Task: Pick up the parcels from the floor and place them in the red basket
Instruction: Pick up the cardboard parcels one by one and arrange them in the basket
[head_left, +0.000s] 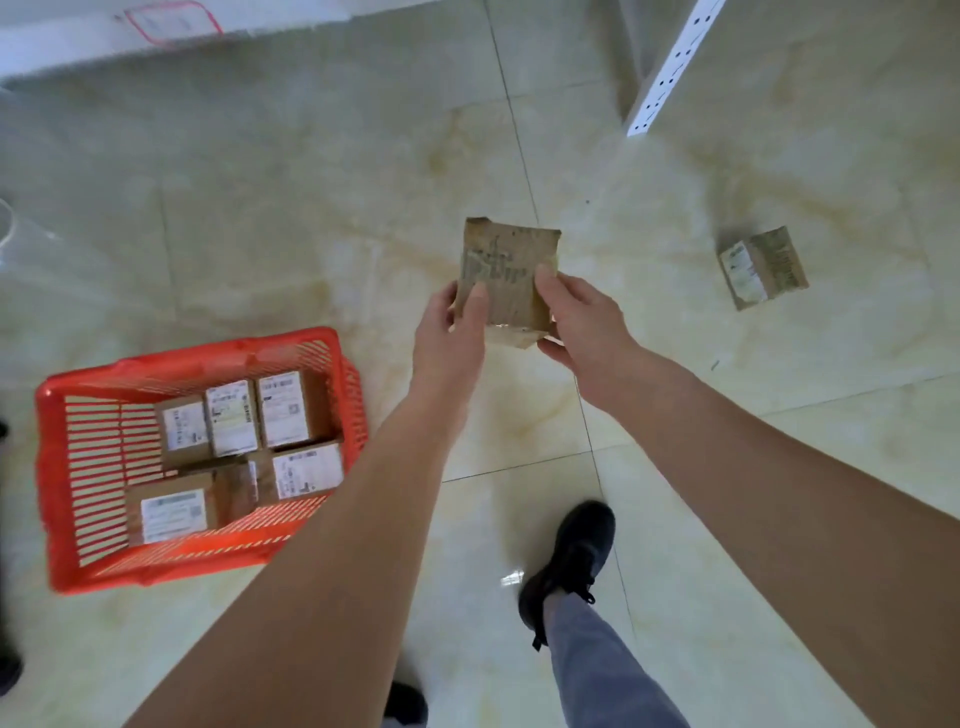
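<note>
Brown cardboard parcel (506, 275) held above the floor. Second parcel (762, 267) lies on tiles, right. Red basket (93, 478) holds several labelled parcels (284, 409).

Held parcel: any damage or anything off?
Yes. The parcel held by the left hand and right hand looks worn: torn top-left corner, crumpled bottom edge. One more box lies askew on the floor, outside the red basket.
</note>
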